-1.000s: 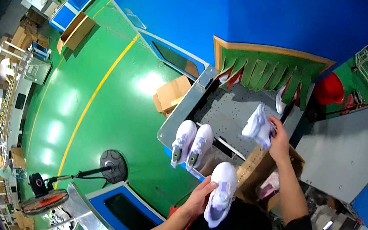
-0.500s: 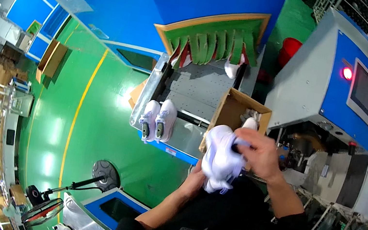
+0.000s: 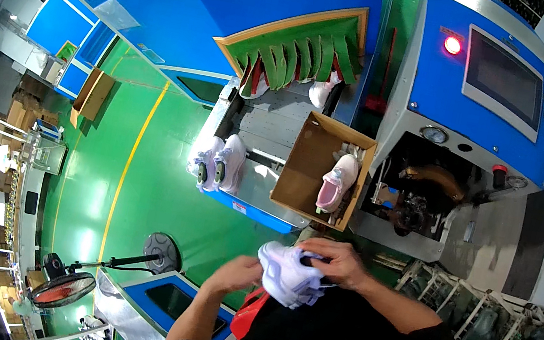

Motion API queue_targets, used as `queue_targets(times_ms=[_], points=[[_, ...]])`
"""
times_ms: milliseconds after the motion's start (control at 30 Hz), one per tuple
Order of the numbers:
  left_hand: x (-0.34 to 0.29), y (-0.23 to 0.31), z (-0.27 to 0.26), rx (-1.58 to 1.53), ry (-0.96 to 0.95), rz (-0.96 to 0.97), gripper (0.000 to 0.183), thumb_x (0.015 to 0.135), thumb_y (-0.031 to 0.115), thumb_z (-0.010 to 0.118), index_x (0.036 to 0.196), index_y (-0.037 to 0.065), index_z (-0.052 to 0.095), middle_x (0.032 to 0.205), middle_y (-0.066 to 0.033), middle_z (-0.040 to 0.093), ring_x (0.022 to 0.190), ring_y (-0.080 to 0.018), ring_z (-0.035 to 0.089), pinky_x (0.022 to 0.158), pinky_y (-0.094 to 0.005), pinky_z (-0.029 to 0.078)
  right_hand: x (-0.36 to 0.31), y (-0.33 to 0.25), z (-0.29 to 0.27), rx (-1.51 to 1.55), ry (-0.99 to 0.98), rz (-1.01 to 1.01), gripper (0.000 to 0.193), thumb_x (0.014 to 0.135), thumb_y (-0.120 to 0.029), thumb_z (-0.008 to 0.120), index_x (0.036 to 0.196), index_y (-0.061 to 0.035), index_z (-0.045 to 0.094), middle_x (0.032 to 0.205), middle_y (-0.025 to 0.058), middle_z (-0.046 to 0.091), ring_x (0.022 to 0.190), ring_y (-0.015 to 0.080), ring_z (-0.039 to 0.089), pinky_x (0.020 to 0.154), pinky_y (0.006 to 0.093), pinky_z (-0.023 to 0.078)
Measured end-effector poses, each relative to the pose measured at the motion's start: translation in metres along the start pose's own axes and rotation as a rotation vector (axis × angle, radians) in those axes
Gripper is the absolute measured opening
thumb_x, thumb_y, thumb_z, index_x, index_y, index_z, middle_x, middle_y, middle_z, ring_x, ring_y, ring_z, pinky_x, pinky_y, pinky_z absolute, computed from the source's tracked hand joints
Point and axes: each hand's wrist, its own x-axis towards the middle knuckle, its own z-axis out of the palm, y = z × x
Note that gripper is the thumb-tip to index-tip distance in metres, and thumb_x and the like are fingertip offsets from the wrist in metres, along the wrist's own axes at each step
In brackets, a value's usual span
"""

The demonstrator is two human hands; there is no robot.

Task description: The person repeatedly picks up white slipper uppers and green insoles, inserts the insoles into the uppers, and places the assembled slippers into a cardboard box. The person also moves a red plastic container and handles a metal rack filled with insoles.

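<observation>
A white-lavender sneaker (image 3: 289,277) is in front of my body, its toe toward my left. My right hand (image 3: 335,263) is closed on its collar, with fingers at the dark opening. Against the toe is my left hand (image 3: 235,274), fingers bent and their tips partly hidden by the sneaker. A red strip-like thing (image 3: 249,313) hangs just below the toe; what it is I cannot make out. Farther ahead, an open cardboard box (image 3: 301,164) holds a pale sneaker with a pink inside (image 3: 337,183) and some crumpled paper.
A pair of white sneakers (image 3: 220,163) stands on the conveyor end (image 3: 260,193), left of the box. More shoes show under green strip curtains (image 3: 298,62). To the right is a blue-grey machine (image 3: 472,129) with a lit red button. A fan (image 3: 63,290) stands at lower left.
The sneaker has come down and closer to my body, with my right hand still at its collar. My left hand has shifted to the toe. The red thing and the box's inside now show.
</observation>
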Motion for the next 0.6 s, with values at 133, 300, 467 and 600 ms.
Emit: queue_targets(times_ms=[133,300,467,600], points=[[0.002,-0.023,0.033,-0.115,0.738,0.480,0.039,0.104,0.026,0.051,0.130,-0.001,0.062,0.124,-0.0124,0.067,0.112,-0.0189,0.062,0.096,-0.0326,0.048,-0.007,-0.007,0.006,-0.029,-0.159,-0.096,0.035,0.085,-0.009,0.069,0.119,-0.0033,0.071,0.120,0.0129,0.071,0.104,0.0256,0.070,0.090,0.0361,0.055],[0.015,-0.025,0.106,-0.597,0.423,0.493,0.042,0.103,0.023,0.051,0.136,-0.003,0.056,0.138,-0.0188,0.059,0.131,-0.0267,0.054,0.114,-0.0374,0.036,-0.004,-0.014,0.019,-0.153,-0.507,-0.140,0.029,0.080,-0.013,0.076,0.107,-0.0025,0.070,0.110,0.0115,0.070,0.099,0.0249,0.068,0.086,0.0372,0.054],[-0.013,-0.079,0.156,-1.196,0.235,0.612,0.056,0.097,0.041,0.062,0.132,-0.003,0.057,0.127,-0.0183,0.064,0.120,-0.0276,0.059,0.107,-0.0390,0.043,-0.029,0.006,0.017,0.118,-0.348,0.186,0.035,0.086,-0.003,0.071,0.120,-0.0008,0.064,0.129,0.0067,0.058,0.121,0.0175,0.056,0.104,0.0344,0.045],[-0.027,-0.074,0.160,-0.834,0.483,0.891,0.054,0.091,0.041,0.072,0.125,-0.001,0.062,0.121,-0.0102,0.066,0.112,-0.0204,0.061,0.100,-0.0370,0.047,-0.013,-0.002,0.033,0.392,-0.388,0.460,0.037,0.092,-0.005,0.071,0.127,0.0016,0.065,0.132,0.0113,0.061,0.113,0.0171,0.063,0.099,0.0323,0.050]])
